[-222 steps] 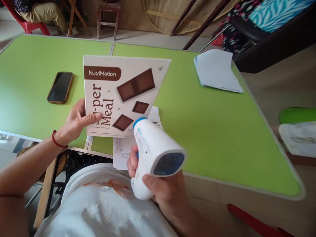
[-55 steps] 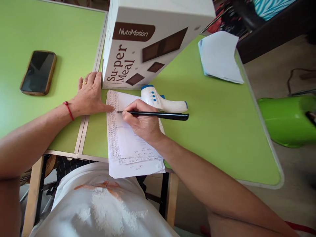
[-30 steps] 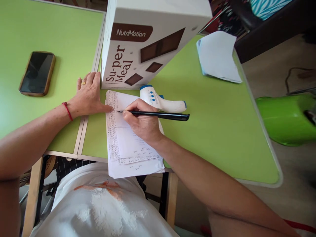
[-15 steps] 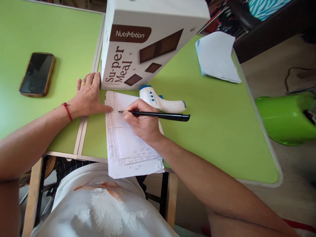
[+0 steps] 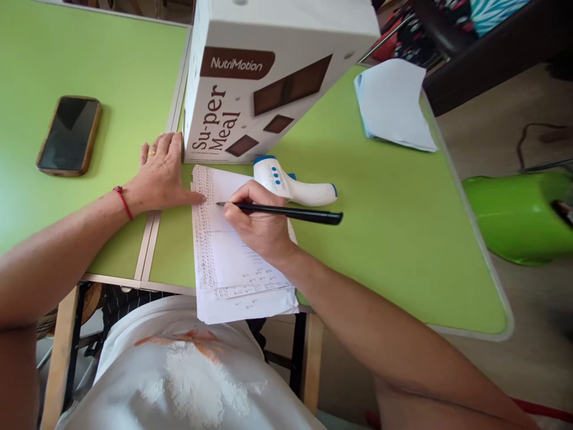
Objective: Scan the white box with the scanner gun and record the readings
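My right hand (image 5: 259, 224) pinches a black pen (image 5: 308, 214), its tip close to the written lines on a stack of white papers (image 5: 228, 257). Dense rows of small handwriting run down the left side of the top sheet. My left hand (image 5: 163, 179) lies flat with fingers spread, its thumb on the paper's left edge and the other fingers on the table by the box. Just beyond my right hand rests a white and blue infrared thermometer (image 5: 308, 192), partly hidden by that hand.
A tall white NutriMotion box (image 5: 233, 95) stands behind the papers. On the green table (image 5: 394, 239), a phone (image 5: 69, 136) lies at left and folded white paper (image 5: 394, 107) at the far right. Beyond the right edge is a green bucket (image 5: 514, 218).
The pen tip has shifted very slightly to the right, and the pen's back end has dipped a little. My left hand keeps its place.
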{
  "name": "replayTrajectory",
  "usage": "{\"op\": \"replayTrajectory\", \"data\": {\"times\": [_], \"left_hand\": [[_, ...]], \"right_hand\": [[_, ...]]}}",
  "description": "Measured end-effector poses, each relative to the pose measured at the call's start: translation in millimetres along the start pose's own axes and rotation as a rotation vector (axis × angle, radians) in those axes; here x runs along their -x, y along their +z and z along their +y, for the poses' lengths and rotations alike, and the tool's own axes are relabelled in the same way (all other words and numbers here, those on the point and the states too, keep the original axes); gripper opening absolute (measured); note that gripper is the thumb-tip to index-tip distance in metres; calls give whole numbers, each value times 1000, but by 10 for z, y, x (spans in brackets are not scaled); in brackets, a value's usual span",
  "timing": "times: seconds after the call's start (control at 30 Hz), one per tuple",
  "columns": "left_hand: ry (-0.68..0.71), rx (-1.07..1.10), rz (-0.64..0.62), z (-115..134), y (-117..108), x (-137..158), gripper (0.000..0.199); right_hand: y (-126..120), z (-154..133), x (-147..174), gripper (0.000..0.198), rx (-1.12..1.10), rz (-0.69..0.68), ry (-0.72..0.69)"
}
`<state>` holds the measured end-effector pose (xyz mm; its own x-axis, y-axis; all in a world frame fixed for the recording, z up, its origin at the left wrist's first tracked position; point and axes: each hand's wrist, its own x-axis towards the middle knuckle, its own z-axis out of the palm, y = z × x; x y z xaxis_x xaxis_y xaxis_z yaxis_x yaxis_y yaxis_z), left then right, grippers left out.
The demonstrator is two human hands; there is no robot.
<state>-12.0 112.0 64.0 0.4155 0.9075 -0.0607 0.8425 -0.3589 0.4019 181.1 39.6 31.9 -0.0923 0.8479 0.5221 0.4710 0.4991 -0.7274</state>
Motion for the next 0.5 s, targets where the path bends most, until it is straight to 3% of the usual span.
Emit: {"op": "replayTrajectory", "data": {"times": [0.1, 0.2, 0.33, 0.43, 0.5], "left_hand": [[-21, -2, -6, 11, 2, 2, 121], [-31, 10, -10, 18, 7, 3, 125], [-37, 14, -18, 20, 1, 4, 125], [-15, 32, -12, -11, -2, 7, 125], [6, 68, 3, -65, 6, -1, 124]], "right_hand": [[-70, -80, -14, 16, 43, 50, -116], [-265, -238, -67, 12, 286, 27, -263], [-639, -419, -101, 17, 730, -248, -349], [-819, -420, -29, 22, 935, -510, -287], [-853, -369, 47, 24, 1010, -606, -207]]}}
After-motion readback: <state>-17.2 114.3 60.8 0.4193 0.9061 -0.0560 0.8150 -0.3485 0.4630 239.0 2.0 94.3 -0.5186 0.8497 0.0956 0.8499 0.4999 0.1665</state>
